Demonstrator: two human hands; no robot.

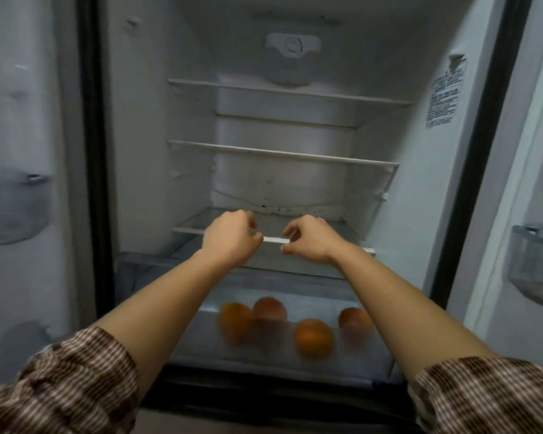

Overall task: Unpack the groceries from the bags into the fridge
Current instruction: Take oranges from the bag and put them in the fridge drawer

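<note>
Reaching into the fridge (pixel 132 151), the left hand (pixel 229 238) and right hand (pixel 308 241) hovered, fingers loosely curled and holding nothing, over the lowest shelf (pixel 271 240). Four oranges (pixel 312 336) lay below that shelf, in the drawer. No bags showed. Best withdraw without knocking that shelf.

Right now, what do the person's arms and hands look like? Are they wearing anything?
Both forearms are bare, with sleeves pushed up near the elbows. The left sleeve and right sleeve are brown with thin pale stripes. The left hand and right hand show no gloves; any rings are too blurred to tell.
</note>
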